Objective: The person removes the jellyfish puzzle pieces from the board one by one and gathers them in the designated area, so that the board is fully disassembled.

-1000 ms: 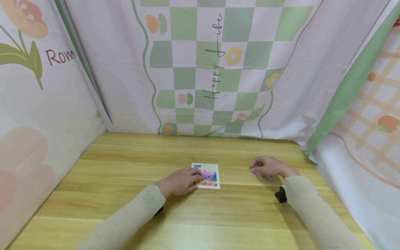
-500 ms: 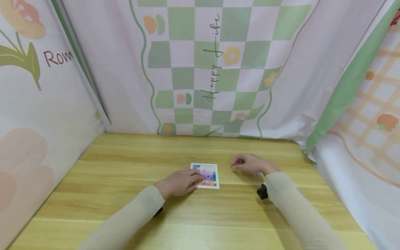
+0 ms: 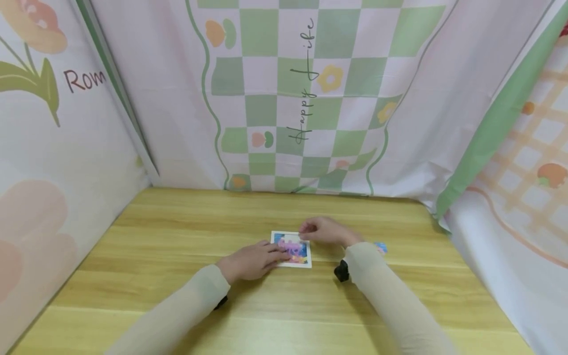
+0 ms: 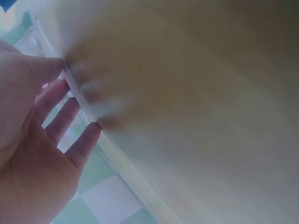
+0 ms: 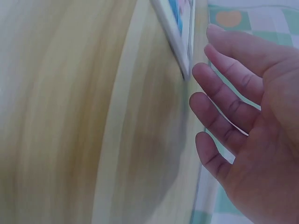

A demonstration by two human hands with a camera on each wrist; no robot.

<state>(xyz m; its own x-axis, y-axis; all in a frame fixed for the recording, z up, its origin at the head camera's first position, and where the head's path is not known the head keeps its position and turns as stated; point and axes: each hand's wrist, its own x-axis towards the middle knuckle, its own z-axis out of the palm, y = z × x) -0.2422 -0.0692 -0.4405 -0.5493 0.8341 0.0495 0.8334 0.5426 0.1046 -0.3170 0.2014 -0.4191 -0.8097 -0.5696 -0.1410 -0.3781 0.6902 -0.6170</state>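
Observation:
A small jigsaw puzzle in a white tray (image 3: pixel 290 237) lies mid-table, with pink, blue and yellow pieces filling most of it. Part of its upper area is bare white. My left hand (image 3: pixel 250 260) rests with extended fingers on the tray's left side, covering part of the picture. At the tray's upper right corner, my right hand (image 3: pixel 326 230) brings thumb and forefinger together on a puzzle piece mostly hidden by them. The right wrist view shows the remaining fingers loosely bent beside the tray's edge (image 5: pixel 173 37). Loose puzzle pieces (image 3: pixel 380 246) show beyond the right wrist.
The wooden table (image 3: pixel 266 315) runs back to a checkered green and white curtain (image 3: pixel 293 108). More patterned cloth hangs at the left and right sides. A dark wrist device (image 3: pixel 341 271) sits under the right sleeve.
My right hand has moved left from the loose pieces to the tray's upper right corner, uncovering pieces behind it. The left hand stays on the tray.

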